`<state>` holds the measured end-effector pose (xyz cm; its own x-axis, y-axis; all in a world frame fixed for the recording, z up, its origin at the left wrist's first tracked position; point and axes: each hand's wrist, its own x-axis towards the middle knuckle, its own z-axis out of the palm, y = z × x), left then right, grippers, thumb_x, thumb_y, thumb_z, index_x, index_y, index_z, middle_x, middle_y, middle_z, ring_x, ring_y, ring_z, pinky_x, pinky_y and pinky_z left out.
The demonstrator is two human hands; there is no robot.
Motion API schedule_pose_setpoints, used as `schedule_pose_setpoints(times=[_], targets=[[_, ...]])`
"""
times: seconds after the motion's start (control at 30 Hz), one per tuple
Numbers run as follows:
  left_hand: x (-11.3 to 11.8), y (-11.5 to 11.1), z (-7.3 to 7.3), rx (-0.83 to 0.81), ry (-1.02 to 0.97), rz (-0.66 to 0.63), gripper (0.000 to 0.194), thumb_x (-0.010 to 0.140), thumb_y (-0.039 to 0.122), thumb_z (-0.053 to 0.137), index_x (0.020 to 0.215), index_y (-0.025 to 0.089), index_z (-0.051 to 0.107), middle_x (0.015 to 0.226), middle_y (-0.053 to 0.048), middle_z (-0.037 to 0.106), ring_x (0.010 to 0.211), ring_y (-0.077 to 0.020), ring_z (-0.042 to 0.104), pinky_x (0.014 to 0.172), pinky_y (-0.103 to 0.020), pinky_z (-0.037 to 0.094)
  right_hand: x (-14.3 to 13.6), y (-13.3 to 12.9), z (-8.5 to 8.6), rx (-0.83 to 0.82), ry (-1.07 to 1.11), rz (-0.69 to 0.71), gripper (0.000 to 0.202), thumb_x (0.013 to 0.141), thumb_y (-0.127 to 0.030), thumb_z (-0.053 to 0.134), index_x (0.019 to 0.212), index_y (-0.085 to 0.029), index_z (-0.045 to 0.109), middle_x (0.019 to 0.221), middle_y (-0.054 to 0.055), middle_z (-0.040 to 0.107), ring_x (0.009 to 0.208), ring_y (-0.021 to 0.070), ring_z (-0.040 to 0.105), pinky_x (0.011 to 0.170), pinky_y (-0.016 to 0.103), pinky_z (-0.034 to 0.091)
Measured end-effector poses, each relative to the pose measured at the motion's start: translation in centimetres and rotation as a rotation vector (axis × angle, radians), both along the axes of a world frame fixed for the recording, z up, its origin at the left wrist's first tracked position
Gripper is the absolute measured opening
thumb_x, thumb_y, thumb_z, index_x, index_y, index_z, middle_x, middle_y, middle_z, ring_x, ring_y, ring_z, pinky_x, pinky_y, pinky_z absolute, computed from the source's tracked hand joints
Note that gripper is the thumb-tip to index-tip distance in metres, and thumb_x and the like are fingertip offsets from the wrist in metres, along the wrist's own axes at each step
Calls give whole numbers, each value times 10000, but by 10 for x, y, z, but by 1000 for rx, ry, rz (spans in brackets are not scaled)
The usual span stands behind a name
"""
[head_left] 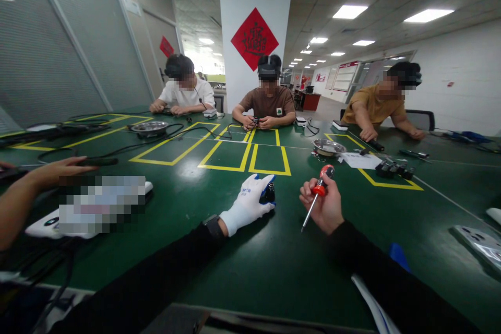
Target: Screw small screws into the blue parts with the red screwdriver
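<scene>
Landmark: screwdriver (pixel 320 187), red and black handle, metal shaft slanting down and leftward. Cannot tell whether its tip touches the table (pixel 188 219).

Right hand (pixel 331 207): bare. Grip closed around the screwdriver handle, thumb along its side.

Left hand (pixel 247 203): white glove with blue at the fingertips, left of the screwdriver. Grip partly closed, thumb and fingers around a small black part (pixel 269 194). The part stands between them, near the screwdriver but apart from it; its lower end is partly hidden by the glove.

Surroundings, relative to the screwdriver:
- Beyond it: a metal bowl (pixel 329 148).
- Beyond and to the right: a white paper sheet (pixel 360 160), with a cluster of black pieces (pixel 395 169) by its right edge.
- Beyond and to the left: yellow tape outlines (pixel 270 173) on the green surface; farther off, a second bowl (pixel 148 128).
- Far left: a white device (pixel 49 224), its top blurred; behind it another person's hand (pixel 64 169) at a dark, elongated object (pixel 99 161).
- Far side: three people with headsets, seated at the table: white shirt (pixel 195 95), brown shirt (pixel 272 100), mustard shirt (pixel 368 104).
</scene>
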<state>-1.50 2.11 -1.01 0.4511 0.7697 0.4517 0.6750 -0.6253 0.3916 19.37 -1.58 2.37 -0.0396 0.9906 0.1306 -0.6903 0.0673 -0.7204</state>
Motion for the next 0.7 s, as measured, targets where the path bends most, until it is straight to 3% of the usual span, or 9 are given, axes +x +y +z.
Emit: schedule_pose_setpoints(times=[0.07, 0.17, 0.27, 0.4, 0.5, 0.6, 0.7], targets=[[0, 1, 1, 26, -7, -20, 770, 706, 359, 678, 1403, 237, 377, 1387, -70, 490, 1324, -292, 371, 1161, -466, 147, 0, 0, 0, 6, 2, 5, 411, 856, -450, 463, 558, -174, 527, 522, -1, 476, 481, 99, 383, 449, 219, 318], [-1, 3, 1, 45, -16, 14, 906, 642, 500, 720, 1414, 192, 358, 1365, -108, 502, 1300, -297, 404, 1172, -463, 86, -1, -1, 0, 13, 1, 9, 418, 864, -455, 455, 565, -173, 532, 536, 3, 486, 491, 100, 389, 456, 220, 326], [-1, 3, 0, -1, -8, 60, 911, 642, 553, 708, 1405, 182, 377, 1351, -120, 513, 1317, -335, 369, 1155, -490, 128, -1, -1, 0, 7, -2, 10, 428, 866, -467, 458, 565, -171, 529, 520, -9, 451, 483, 94, 381, 447, 214, 322], [-2, 2, 0, -70, -9, 33, 802, 722, 447, 666, 1426, 231, 348, 1428, -80, 439, 1373, -369, 248, 1123, -498, 216, 0, 0, -2, -72, -12, 34, 422, 856, -485, 488, 600, -157, 555, 468, -58, 334, 406, 60, 262, 385, 192, 243], [-1, 1, 1, -57, -32, 32, 899, 699, 510, 676, 1452, 206, 289, 1433, -110, 421, 1370, -381, 245, 1123, -513, 207, 2, 1, -4, -117, 5, 42, 400, 848, -477, 515, 634, -144, 573, 452, -90, 261, 378, 40, 176, 355, 181, 192], [1, 2, 1, 20, -29, 1, 1027, 630, 569, 715, 1458, 164, 260, 1416, -135, 435, 1355, -369, 285, 1146, -507, 150, 2, 3, -5, -121, 33, -51, 351, 837, -453, 552, 681, -141, 590, 445, -105, 229, 369, 36, 175, 341, 174, 191], [2, 2, 0, 59, -6, -49, 868, 713, 471, 680, 1439, 178, 306, 1376, -113, 490, 1321, -314, 365, 1164, -477, 116, 3, 5, -5, -94, 64, -218, 260, 808, -403, 615, 729, -156, 592, 447, -107, 258, 370, 35, 228, 343, 162, 227]])
